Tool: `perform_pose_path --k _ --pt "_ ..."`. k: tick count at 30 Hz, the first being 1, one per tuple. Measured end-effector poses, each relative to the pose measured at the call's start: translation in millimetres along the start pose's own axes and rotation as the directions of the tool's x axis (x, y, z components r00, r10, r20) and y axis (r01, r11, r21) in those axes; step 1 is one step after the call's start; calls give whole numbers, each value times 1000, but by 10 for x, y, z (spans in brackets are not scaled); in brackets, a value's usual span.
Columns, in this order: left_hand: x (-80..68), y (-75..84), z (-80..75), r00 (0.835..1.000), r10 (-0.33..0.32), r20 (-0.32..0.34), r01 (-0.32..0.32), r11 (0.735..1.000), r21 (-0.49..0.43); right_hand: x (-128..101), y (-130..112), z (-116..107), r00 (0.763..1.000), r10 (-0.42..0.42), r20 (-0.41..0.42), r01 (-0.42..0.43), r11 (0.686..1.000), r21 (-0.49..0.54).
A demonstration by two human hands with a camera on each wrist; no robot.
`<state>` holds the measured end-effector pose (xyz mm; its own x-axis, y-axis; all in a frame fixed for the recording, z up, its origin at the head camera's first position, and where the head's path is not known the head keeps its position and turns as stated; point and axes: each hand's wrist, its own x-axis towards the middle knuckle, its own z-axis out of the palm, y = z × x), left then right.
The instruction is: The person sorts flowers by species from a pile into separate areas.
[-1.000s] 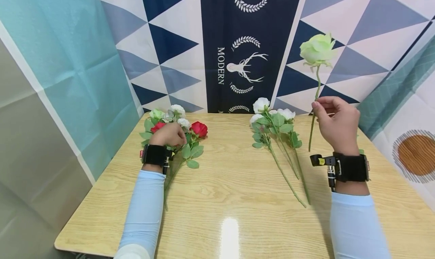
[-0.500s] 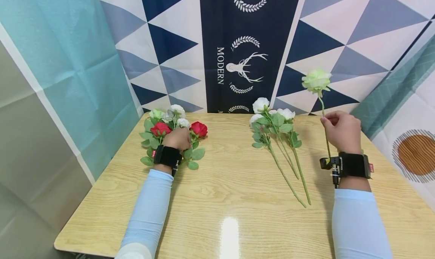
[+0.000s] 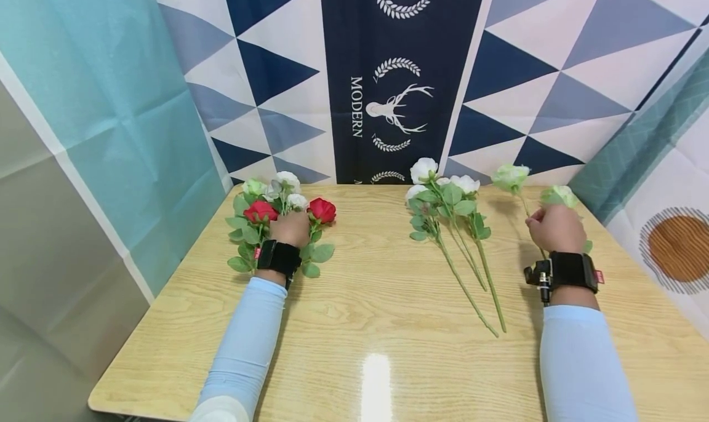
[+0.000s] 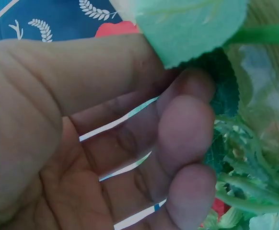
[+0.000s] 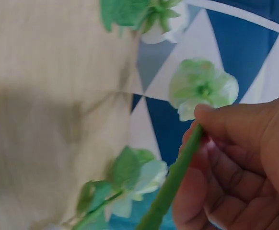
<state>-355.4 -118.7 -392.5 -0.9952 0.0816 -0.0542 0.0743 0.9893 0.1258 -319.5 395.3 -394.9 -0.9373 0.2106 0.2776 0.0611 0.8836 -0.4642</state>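
Gripping is what both hands are doing, as far as I can read it. On the left, my left hand [image 3: 289, 228] lies on the bunch of red and white flowers [image 3: 279, 208] near the table's [image 3: 354, 348] back left corner; its wrist view shows the fingers [image 4: 185, 124] curled in against leaves and stems, so I take it as holding the bunch, though how firmly I cannot tell. Moving right, three white flowers [image 3: 443, 191] lie loose on the table between my hands, stems pointing toward me.

Further right, my right hand [image 3: 554, 226] pinches the stem [image 5: 175, 177] of a pale green flower [image 3: 510, 177] between thumb and fingertips, its head hanging low, just above the table's far edge. Another pale green flower [image 3: 559, 194] lies just behind that hand.

I judge these to be artificial: very light, the stem thin and slightly springy, the petals soft and easily crushed or bent. The smooth stem could twist in a pinch, so I'd hold mid-stem below the leaves, never at the head, with light pressure only.
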Motion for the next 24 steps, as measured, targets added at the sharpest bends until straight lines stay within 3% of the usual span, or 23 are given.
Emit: perform_pose_path --k 6,12,17,24 --pt "23 -5 45 999 -5 -38 5 1000 -7 2 139 54 982 154 108 -149 987 -51" --pt "40 13 76 991 -57 -117 56 998 -14 12 237 134 977 171 127 -168 985 -35" --pt "67 -9 112 994 -83 -75 81 996 -27 13 285 160 974 169 150 -164 985 -47" --pt "95 8 127 998 -54 -13 54 998 -17 8 313 142 961 221 169 -214 975 -55"
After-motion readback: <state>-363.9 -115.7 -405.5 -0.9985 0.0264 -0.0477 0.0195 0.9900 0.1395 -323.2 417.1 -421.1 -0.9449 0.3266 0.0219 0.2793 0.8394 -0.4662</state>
